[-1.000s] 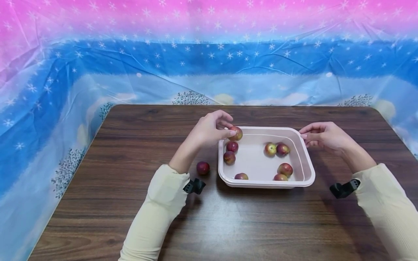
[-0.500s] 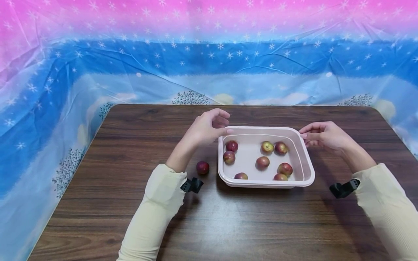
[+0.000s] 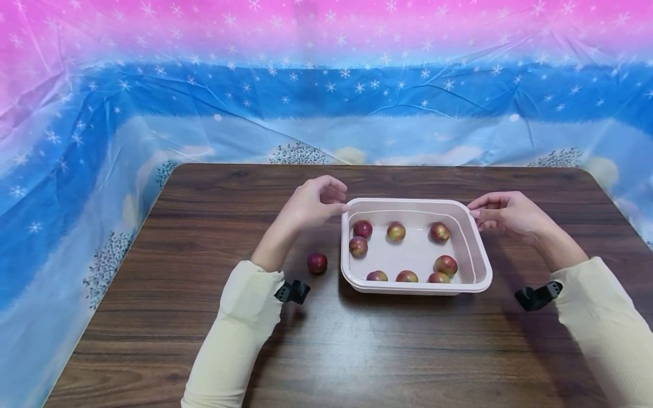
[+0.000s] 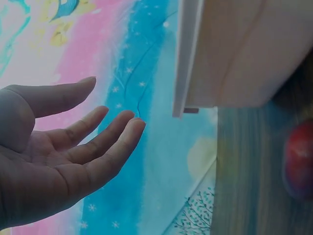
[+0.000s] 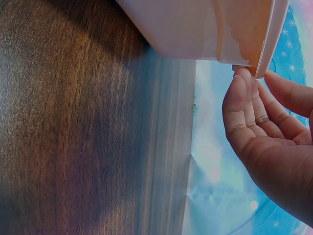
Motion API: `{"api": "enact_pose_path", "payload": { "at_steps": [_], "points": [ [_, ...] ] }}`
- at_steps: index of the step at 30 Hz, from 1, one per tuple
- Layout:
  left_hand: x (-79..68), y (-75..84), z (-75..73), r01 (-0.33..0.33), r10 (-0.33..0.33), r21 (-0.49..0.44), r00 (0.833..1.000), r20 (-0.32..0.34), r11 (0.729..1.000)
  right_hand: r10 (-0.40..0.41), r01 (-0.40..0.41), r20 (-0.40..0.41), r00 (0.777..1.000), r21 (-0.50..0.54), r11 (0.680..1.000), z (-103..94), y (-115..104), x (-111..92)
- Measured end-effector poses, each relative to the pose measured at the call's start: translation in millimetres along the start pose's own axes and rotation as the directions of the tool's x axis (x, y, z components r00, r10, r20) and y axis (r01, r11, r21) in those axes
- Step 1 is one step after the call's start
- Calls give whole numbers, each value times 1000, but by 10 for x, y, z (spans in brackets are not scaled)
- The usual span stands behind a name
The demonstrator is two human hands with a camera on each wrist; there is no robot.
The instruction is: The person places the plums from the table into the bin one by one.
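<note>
A pale pink plastic basin [image 3: 415, 288] stands on the table with several red-and-yellow plums [image 3: 395, 231] inside. My right hand [image 3: 510, 214] pinches its rim at the far right corner; the right wrist view shows the thumb and fingertips [image 5: 238, 85] on either side of that rim. Beside the far left corner hovers my left hand [image 3: 315, 201], its fingers loosely bent and nothing between them. In the left wrist view, a gap separates the left hand [image 4: 73, 142] from the basin wall [image 4: 234, 58]. One dark red plum [image 3: 317, 263] lies on the table left of the basin.
The brown wood-grain table [image 3: 204, 255] runs back to a pink and blue snowflake cloth [image 3: 326, 90] hanging behind and at the sides. Black wrist straps [image 3: 292, 292] sit on both cuffs of the pale yellow sleeves [image 3: 234, 334].
My left hand has let go of a plum into the basin and drawn back leftward. Some plums inside have rolled to other spots. The right hand keeps its hold on the rim.
</note>
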State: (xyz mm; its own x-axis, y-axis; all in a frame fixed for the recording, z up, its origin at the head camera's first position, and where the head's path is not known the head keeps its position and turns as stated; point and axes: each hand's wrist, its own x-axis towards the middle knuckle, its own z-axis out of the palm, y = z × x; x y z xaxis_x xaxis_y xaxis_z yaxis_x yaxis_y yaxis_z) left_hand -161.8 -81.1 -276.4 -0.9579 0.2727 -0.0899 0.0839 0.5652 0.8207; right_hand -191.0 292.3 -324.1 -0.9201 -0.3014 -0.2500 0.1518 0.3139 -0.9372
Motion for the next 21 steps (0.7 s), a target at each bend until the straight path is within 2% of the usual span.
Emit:
{"api": "enact_pose_path", "payload": {
  "at_steps": [7, 21],
  "points": [
    [-46, -167, -2, 29, -29, -8, 999, 23, 1000, -18, 17, 20, 1000, 62, 998, 2, 11, 7],
    [-117, -507, 53, 106, -103, -71, 994, 42, 992, -15, 15, 5, 1000, 34, 999, 8, 14, 11]
  ]
}}
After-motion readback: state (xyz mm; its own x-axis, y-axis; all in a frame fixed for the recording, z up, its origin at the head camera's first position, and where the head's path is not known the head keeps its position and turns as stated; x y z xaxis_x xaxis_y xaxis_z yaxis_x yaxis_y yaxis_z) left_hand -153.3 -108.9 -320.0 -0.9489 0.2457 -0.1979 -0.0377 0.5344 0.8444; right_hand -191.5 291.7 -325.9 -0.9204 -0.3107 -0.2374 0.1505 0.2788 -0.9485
